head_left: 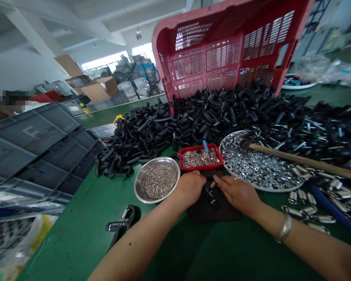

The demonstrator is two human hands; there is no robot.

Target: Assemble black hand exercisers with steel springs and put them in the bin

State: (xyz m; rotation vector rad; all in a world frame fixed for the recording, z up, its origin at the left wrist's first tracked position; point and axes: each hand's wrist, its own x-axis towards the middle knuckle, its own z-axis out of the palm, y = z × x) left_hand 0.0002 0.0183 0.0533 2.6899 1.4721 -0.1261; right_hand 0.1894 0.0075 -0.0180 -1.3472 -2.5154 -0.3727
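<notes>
A black spring clamp with a small metal coil spring lies on a dark mat in front of me. My left hand is closed on the clamp's upper left side, its fingertips partly hidden. From the right, my right hand pinches at the clamp beside the spring, thumb and forefinger close together. Just behind my hands sits a red tray of small metal pins, with a blue-handled tool standing in it. Another black clamp with a spring rests on the green table, left of my left forearm.
A metal bowl holds tiny rings; a wide plate holds washers. Across it lies a wooden-handled tool. Loose springs lie at right. Black clamp parts heap up before a tipped red crate. Grey crates stand left.
</notes>
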